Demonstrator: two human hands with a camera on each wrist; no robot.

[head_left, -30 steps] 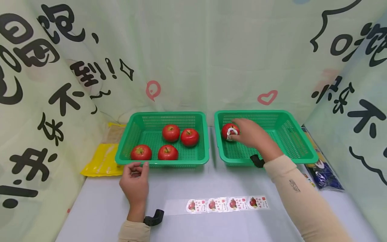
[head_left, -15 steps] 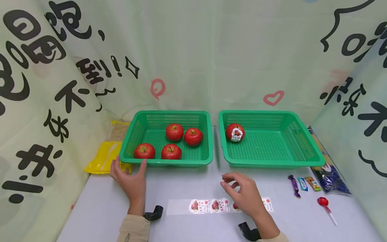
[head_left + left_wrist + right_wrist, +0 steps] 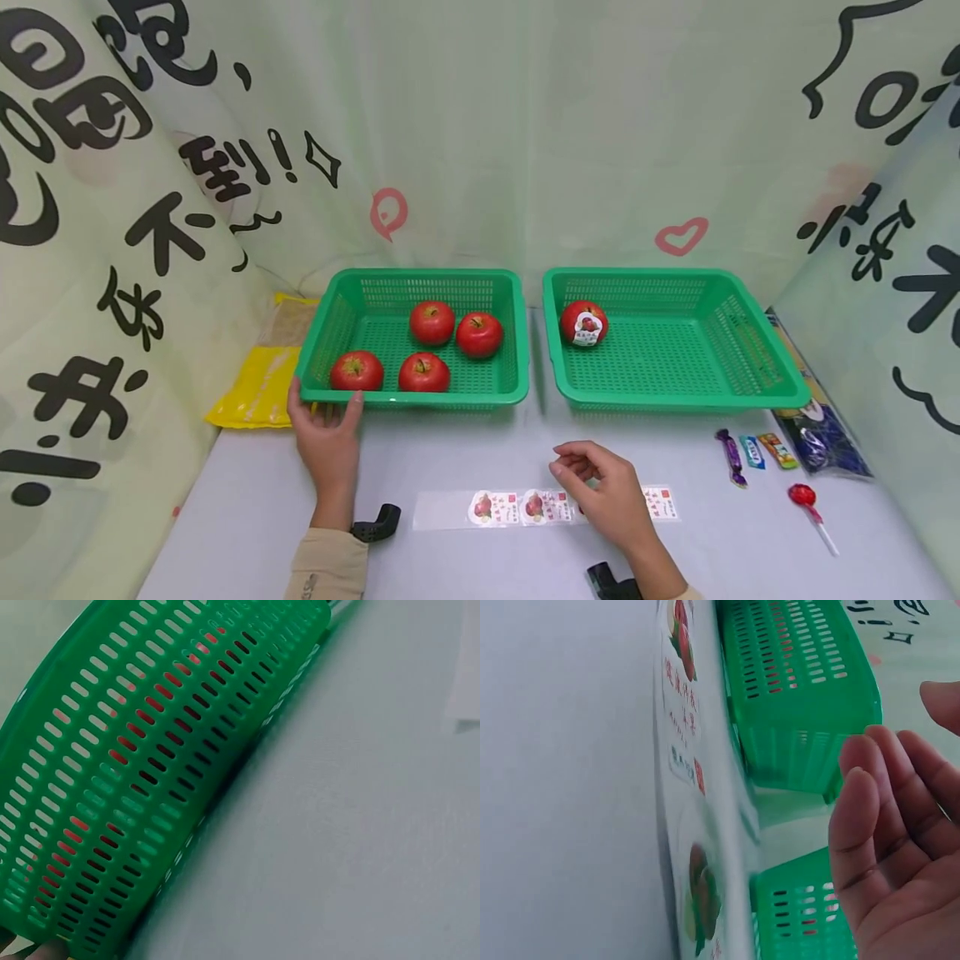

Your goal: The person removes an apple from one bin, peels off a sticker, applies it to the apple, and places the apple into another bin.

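Note:
My left hand (image 3: 328,450) is at the front left corner of the left green basket (image 3: 420,401), thumb and fingertips touching its rim and wall. In that basket lie several plain red apples (image 3: 431,323). Loosely curled, my right hand (image 3: 609,492) hovers over the strip of apple stickers (image 3: 495,509) with nothing in its fingers, partly hiding the strip. The right wrist view shows its bent fingers (image 3: 855,817) beside the stickers. A red apple with a white sticker (image 3: 584,323) sits in the left part of the right green basket (image 3: 678,403).
A yellow bag (image 3: 258,387) lies left of the left basket. At the right are several wrapped candies (image 3: 752,452), a red lollipop (image 3: 804,497) and a dark blue package (image 3: 825,442). A printed curtain (image 3: 525,150) encloses the back and sides.
My right hand has let go of the stickered apple in the right basket and come back over the sticker strip. My left hand has shifted slightly left at the left basket's corner.

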